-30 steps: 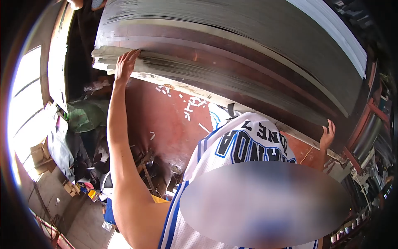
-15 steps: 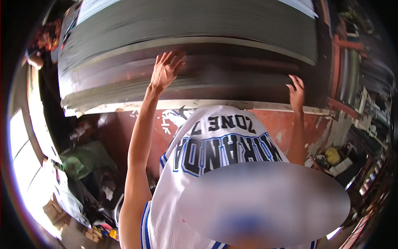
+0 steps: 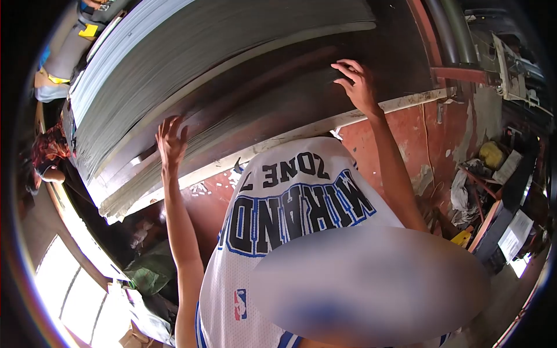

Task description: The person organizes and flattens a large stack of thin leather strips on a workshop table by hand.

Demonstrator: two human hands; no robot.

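Fingers (image 3: pixel 352 65) loosely spread: left hand (image 3: pixel 171 142), right hand (image 3: pixel 362 90) over dark tabletop (image 3: pixel 278 95); window (image 3: pixel 58 272) glaring.

Green sheeting (image 3: pixel 152 274) lies near a bright window (image 3: pixel 65 285).

The narrow stack (image 3: pixel 130 194) is greyish-green, made of long, thin layers with fine streaks along its length; it lies flat on the dark tabletop (image 3: pixel 391 55), slanting beside the pale front edge (image 3: pixel 272 139), its layers uneven at the left end. The broad stack (image 3: pixel 197 64), dark grey and finely lined, lies flat farther back, nearly parallel to it, with a pale strip (image 3: pixel 243 58) running along its near side and a bluish-white band (image 3: pixel 119 61) along its far side. Between the two stacks runs a dark, glossy stretch, and the top of the picture cuts off the broad stack.
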